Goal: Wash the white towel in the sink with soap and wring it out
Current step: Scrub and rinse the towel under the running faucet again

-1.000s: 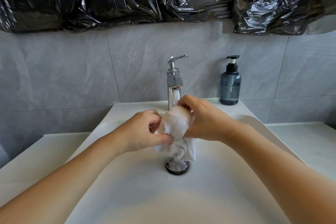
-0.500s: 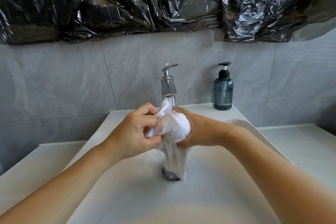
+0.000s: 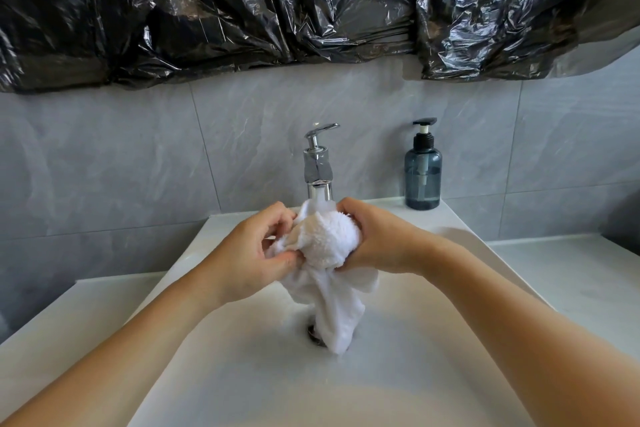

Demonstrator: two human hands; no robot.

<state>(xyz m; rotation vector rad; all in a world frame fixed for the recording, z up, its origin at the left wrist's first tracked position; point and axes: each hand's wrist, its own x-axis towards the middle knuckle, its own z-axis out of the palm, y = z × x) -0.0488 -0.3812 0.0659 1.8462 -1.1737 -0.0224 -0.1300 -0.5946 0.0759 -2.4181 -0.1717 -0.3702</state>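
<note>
I hold the white towel (image 3: pixel 327 246) bunched between both hands over the sink (image 3: pixel 398 374), just in front of the faucet (image 3: pixel 318 170). My right hand (image 3: pixel 377 246) has its fingers curled round the thick wad from the right; my left hand (image 3: pixel 256 253) pinches a fold at the wad's left edge between thumb and fingers. The towel's long axis runs straight down from my grip: a loose tail hangs below my hands, its tip over the drain (image 3: pixel 313 334). So the bulk sits level between my hands, equally near both, and the free length lies beneath them; any twist, I judge, has to work down that tail. Against half a second ago, the tail hangs a little more to the right and more of it has slipped free below my hands; the soap bottle (image 3: pixel 423 170) stands where it did, at the back right of the basin
</note>
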